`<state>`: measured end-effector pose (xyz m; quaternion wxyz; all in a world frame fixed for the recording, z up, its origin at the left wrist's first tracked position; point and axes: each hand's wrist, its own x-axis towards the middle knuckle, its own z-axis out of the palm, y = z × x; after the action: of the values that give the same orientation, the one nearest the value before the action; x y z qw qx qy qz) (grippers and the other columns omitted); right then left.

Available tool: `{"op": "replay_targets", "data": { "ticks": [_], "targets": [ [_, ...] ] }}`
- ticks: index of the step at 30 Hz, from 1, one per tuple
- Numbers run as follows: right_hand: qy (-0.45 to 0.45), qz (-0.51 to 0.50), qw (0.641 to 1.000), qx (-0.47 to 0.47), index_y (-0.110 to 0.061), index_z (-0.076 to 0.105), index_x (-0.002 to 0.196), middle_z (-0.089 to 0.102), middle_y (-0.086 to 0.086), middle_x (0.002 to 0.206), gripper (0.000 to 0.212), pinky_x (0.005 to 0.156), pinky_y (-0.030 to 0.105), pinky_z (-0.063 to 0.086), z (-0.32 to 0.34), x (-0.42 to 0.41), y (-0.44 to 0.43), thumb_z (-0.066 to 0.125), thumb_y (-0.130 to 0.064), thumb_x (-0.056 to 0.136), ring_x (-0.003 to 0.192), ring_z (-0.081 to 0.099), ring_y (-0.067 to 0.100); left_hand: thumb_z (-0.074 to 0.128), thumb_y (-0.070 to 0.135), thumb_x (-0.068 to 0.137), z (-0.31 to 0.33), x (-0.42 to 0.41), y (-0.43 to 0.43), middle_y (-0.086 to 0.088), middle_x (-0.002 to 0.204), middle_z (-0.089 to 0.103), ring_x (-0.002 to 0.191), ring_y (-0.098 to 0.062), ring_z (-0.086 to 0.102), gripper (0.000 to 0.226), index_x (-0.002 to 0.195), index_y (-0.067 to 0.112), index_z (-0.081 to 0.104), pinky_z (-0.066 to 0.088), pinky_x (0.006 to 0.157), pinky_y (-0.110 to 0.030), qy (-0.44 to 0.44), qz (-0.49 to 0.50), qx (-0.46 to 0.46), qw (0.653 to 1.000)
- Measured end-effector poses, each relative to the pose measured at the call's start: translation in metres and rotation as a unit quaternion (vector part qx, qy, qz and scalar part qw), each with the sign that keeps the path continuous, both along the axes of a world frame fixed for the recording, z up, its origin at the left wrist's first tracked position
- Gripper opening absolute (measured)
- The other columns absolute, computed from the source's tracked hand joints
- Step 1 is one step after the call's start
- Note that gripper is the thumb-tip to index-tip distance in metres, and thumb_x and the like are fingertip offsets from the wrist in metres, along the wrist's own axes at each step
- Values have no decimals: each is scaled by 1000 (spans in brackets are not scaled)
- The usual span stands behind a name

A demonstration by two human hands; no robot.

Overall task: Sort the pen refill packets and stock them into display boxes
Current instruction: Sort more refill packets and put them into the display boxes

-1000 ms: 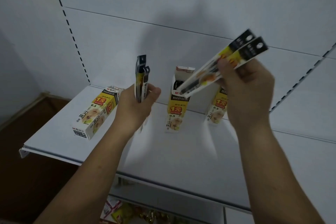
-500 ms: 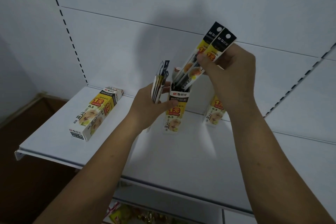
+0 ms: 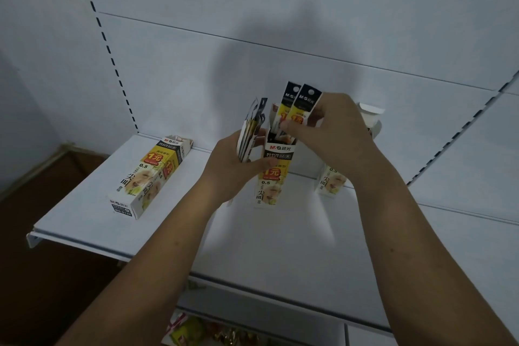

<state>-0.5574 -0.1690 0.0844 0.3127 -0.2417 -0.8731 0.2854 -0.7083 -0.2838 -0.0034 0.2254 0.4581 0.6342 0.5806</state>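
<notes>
Now, two refill packets (image 3: 304, 105) are pinched by fingers of the right hand (image 3: 334, 132), their lower ends set inside the upright middle display box (image 3: 273, 177) on the shelf (image 3: 140, 233). Just beside it, a bundle of packets (image 3: 248, 135) is gripped in the curled fingers of the left hand (image 3: 233, 168).

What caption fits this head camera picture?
Right hand holds two refill packets partly inside the middle display box; left hand grips spare packets.
</notes>
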Motion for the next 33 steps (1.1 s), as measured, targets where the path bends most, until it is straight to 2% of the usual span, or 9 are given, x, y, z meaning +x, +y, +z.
{"op": "replay_targets", "data": {
  "ticks": [2, 6, 8, 12, 18, 24, 27, 31, 33],
  "targets": [
    [-12, 17, 1000, -7, -29, 76, 89, 74, -16, 83, 6, 61, 12, 45, 0, 1, 1, 82, -27, 88, 69, 63, -1, 86, 21, 86, -1, 0, 0, 26, 106, 72, 80, 12, 68, 43, 113, 44, 62, 49, 58, -7, -6, 0, 0, 1000],
    [84, 12, 996, -7, -33, 74, 109, 73, -18, 99, 17, 70, 15, 50, 6, 0, 2, 76, -23, 95, 78, 62, 7, 86, 22, 87, 0, 0, -1, 27, 106, 72, 79, 13, 68, 42, 109, 47, 62, 49, 58, -7, -6, -3, -3, 1000],
    [88, 0, 996, 20, -32, 73, 108, 71, -21, 97, 18, 69, 13, 49, 9, -1, 3, 73, -18, 95, 76, 61, 6, 85, 22, 87, -1, 0, -1, 26, 107, 72, 80, 13, 68, 41, 110, 47, 62, 49, 57, -7, -4, -5, -4, 1000],
    [4, 19, 998, 61, -21, 77, 96, 68, -15, 80, 7, 63, 8, 40, 7, -1, 2, 71, -17, 95, 68, 56, 1, 86, 24, 86, -3, -2, -1, 20, 114, 75, 82, 9, 70, 42, 122, 35, 66, 49, 58, -7, -4, -5, -6, 1000],
    [-150, 26, 983, 100, -39, 67, 87, 66, -13, 82, 15, 64, 19, 37, -4, -4, 3, 71, -26, 95, 66, 54, 0, 85, 21, 87, -3, -1, -2, 22, 109, 73, 78, 12, 68, 43, 123, 34, 65, 49, 58, -7, 5, -4, -4, 1000],
    [-107, 15, 989, 103, -25, 79, 105, 72, -14, 92, 12, 66, -5, 33, 10, 1, 5, 71, -21, 96, 72, 52, -25, 85, 20, 87, -3, -2, -2, 23, 108, 73, 77, 12, 68, 42, 119, 36, 65, 48, 58, -6, 9, -2, -4, 1000],
    [-165, 15, 979, 123, -25, 80, 104, 69, -14, 90, 12, 62, 0, 36, 9, -3, 5, 71, -23, 97, 68, 54, -17, 85, 18, 87, -4, -1, -2, 21, 108, 74, 76, 12, 68, 41, 118, 35, 65, 48, 58, -6, 8, 0, -2, 1000],
    [-199, 15, 968, 150, -26, 81, 105, 76, -8, 96, 13, 77, 22, 53, 3, -12, -1, 71, -25, 96, 78, 63, 2, 84, 17, 88, -3, -1, -3, 22, 105, 73, 72, 12, 67, 38, 118, 32, 66, 48, 57, -6, 10, 1, -1, 1000],
    [-211, 21, 967, 141, -26, 82, 105, 76, -9, 95, 13, 75, 20, 52, 6, -13, -2, 72, -26, 96, 75, 62, 2, 84, 17, 88, -4, -2, -4, 20, 103, 74, 71, 12, 67, 37, 117, 31, 67, 48, 58, -6, 12, 2, 0, 1000]
  ]
}}
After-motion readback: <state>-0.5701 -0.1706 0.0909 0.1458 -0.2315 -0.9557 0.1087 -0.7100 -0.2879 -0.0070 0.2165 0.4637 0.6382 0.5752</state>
